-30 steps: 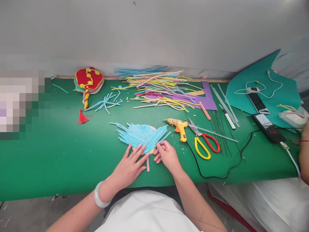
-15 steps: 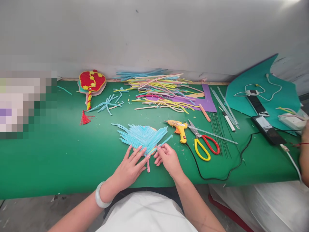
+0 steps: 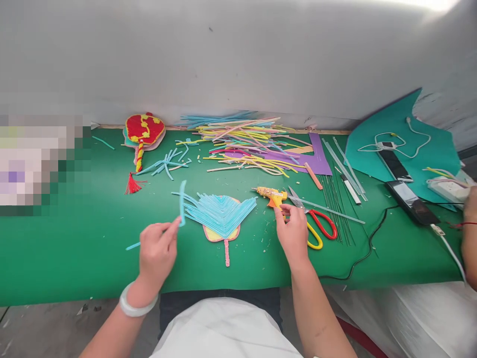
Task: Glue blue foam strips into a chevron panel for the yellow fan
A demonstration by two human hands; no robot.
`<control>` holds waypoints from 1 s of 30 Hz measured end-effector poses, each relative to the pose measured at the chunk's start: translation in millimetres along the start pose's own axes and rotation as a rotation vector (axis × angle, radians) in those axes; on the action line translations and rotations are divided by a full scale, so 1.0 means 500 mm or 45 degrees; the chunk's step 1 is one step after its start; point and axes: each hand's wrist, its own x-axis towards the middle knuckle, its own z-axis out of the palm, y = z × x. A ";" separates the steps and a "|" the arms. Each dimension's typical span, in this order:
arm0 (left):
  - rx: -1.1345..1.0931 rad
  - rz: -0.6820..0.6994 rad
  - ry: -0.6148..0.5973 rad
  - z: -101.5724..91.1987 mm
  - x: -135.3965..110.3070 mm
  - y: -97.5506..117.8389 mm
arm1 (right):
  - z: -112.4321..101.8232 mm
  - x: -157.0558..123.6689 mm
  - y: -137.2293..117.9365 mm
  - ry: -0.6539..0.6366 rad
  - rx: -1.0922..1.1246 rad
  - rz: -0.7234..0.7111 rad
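Pinched in my left hand (image 3: 158, 251) is a bent light-blue pipe cleaner (image 3: 182, 199), raised off the table. Its other end pokes out to the left of the hand. My right hand (image 3: 292, 231) closes round the handle of a yellow glue gun (image 3: 272, 194), whose nozzle points left. Between my hands lies a hand fan (image 3: 209, 233) with a pink handle. Blue pipe cleaners (image 3: 223, 214) cover most of its yellow face in a V pattern, their ends sticking out past the left edge. Scissors (image 3: 324, 223) with red and yellow handles lie right beside my right hand.
A pile of coloured pipe cleaners (image 3: 242, 136) lies at the back over purple sheet (image 3: 320, 159). A finished-looking red fan (image 3: 143, 130) with a tassel lies back left. Glue sticks, wires, phones (image 3: 412, 201) and a cable (image 3: 357, 276) occupy the right. Another person's arm (image 3: 470, 233) shows at the right edge.
My left hand has lifted off the fan and moved left with a blue pipe cleaner. My right hand has left the fan and taken hold of the glue gun.
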 end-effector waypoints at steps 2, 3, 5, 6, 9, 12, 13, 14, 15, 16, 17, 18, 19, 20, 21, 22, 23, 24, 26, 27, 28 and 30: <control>0.204 -0.159 -0.071 -0.001 -0.006 -0.046 | 0.004 0.030 0.033 0.056 -0.208 -0.047; 0.295 -0.223 -0.131 -0.001 -0.011 -0.064 | 0.008 0.040 0.045 0.050 -0.256 -0.059; 0.437 -0.323 -0.262 -0.001 -0.020 -0.087 | 0.020 0.051 0.057 0.031 -0.291 -0.076; 0.486 -0.365 -0.319 -0.001 -0.023 -0.092 | 0.026 0.054 0.059 0.028 -0.297 -0.082; 0.519 -0.464 -0.370 -0.003 -0.023 -0.083 | 0.040 0.054 0.057 0.028 -0.280 -0.080; 0.396 -0.457 -0.222 0.000 -0.011 -0.047 | 0.041 0.047 0.048 0.074 -0.237 -0.082; 0.327 -0.420 -0.170 0.004 -0.005 -0.031 | 0.039 0.041 0.041 0.128 -0.225 -0.093; 0.246 -0.364 -0.142 0.009 0.001 -0.014 | 0.036 0.033 0.033 0.188 -0.204 -0.104; 0.161 -0.296 -0.137 0.017 0.008 0.005 | 0.033 0.023 0.023 0.227 -0.167 -0.104; 0.080 -0.224 -0.159 0.026 0.014 0.023 | 0.031 0.012 0.011 0.219 -0.099 -0.086; 0.010 -0.161 -0.195 0.036 0.020 0.042 | 0.030 -0.001 -0.001 0.127 -0.001 -0.042; -0.041 -0.118 -0.246 0.047 0.026 0.060 | 0.031 -0.013 -0.014 -0.050 0.108 0.040; -0.075 -0.089 -0.315 0.059 0.030 0.077 | 0.033 -0.025 -0.027 -0.259 0.223 0.144; -0.101 -0.065 -0.394 0.070 0.033 0.093 | 0.036 -0.034 -0.038 -0.458 0.339 0.253; -0.120 -0.048 -0.461 0.081 0.034 0.106 | 0.040 -0.042 -0.048 -0.601 0.472 0.373; -0.141 -0.034 -0.512 0.091 0.033 0.118 | 0.045 -0.047 -0.056 -0.684 0.624 0.484; -0.161 -0.024 -0.544 0.099 0.031 0.126 | 0.049 -0.050 -0.063 -0.715 0.786 0.579; -0.178 -0.019 -0.561 0.106 0.027 0.133 | 0.054 -0.052 -0.068 -0.709 0.946 0.657; -0.205 -0.022 -0.569 0.115 0.018 0.139 | 0.061 -0.052 -0.075 -0.675 1.186 0.740; -0.214 -0.030 -0.570 0.118 0.014 0.140 | 0.065 -0.052 -0.077 -0.677 1.235 0.742; -0.222 -0.040 -0.571 0.119 0.011 0.140 | 0.069 -0.053 -0.079 -0.692 1.239 0.726; -0.243 -0.057 -0.582 0.119 0.008 0.140 | 0.079 -0.056 -0.083 -0.744 1.165 0.670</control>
